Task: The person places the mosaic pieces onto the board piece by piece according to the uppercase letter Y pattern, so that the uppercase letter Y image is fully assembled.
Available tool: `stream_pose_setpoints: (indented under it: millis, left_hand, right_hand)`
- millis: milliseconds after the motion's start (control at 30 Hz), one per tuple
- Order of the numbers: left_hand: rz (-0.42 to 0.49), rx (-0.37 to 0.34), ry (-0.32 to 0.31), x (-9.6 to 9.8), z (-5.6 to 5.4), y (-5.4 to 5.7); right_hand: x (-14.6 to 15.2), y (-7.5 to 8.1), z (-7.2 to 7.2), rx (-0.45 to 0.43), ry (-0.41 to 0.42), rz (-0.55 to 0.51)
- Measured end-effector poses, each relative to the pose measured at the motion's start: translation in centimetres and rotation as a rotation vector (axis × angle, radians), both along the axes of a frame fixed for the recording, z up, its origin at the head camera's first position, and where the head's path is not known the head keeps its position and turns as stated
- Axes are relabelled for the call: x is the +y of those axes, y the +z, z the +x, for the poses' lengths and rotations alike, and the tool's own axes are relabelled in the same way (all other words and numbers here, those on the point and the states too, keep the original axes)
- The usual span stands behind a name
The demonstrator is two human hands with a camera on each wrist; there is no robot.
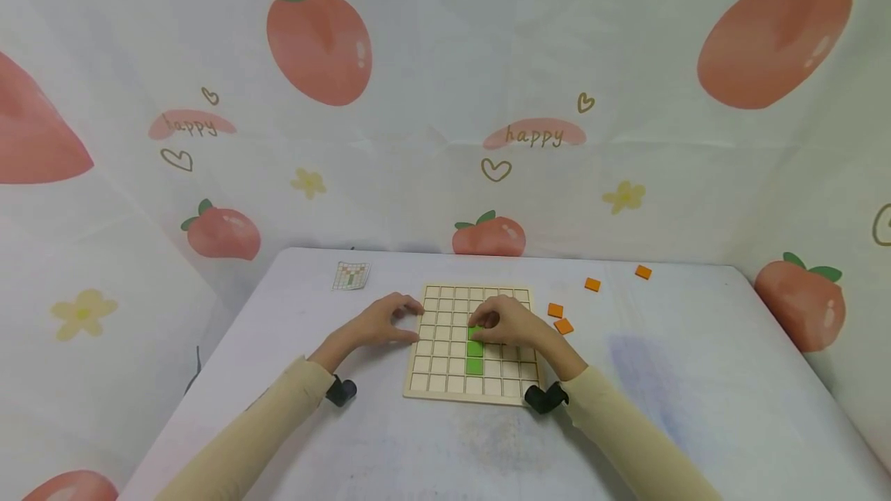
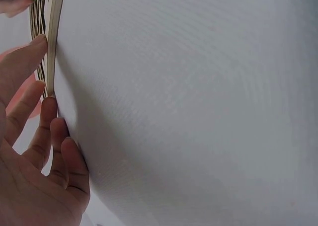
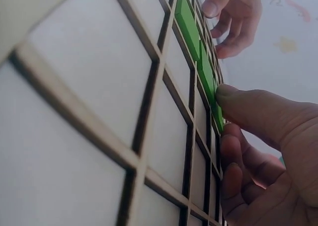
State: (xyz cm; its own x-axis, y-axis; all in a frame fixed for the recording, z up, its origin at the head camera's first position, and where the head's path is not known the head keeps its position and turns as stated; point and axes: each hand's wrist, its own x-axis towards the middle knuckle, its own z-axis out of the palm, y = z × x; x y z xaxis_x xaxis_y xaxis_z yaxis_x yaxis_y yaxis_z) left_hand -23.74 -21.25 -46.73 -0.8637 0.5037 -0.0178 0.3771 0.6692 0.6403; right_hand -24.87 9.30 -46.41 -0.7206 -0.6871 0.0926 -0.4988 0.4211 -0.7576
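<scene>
A wooden grid board [image 1: 437, 391] lies on the table between the two hands. My left hand [image 1: 379, 321] is at its left edge, thumb and fingertips spread along the rim, as the left wrist view also shows. Over the middle of the grid, my right hand [image 1: 511, 322] pinches a green square tile [image 3: 217, 117] between thumb and fingers, low at the cells. Two more green tiles, one in the middle [image 1: 475, 349] and one nearest me [image 1: 475, 366], sit in line below it in the same column. The right hand covers part of the upper right grid.
Several orange square tiles [image 1: 555, 310] lie scattered on the table to the right of the board, toward the back. A small card with a printed colored grid [image 1: 351, 276] lies at the back left. Behind the table hangs a fruit-patterned cloth [image 1: 418, 60].
</scene>
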Motion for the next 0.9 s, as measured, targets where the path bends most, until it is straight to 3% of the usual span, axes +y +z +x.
stream_pose_setpoints:
  millis: [900]
  left_hand:
    - [0.012, 0.007, -0.008, -0.1, 0.1, 0.3]
  right_hand:
    - [0.9, 0.2, -0.1, 0.002, 0.014, -0.055]
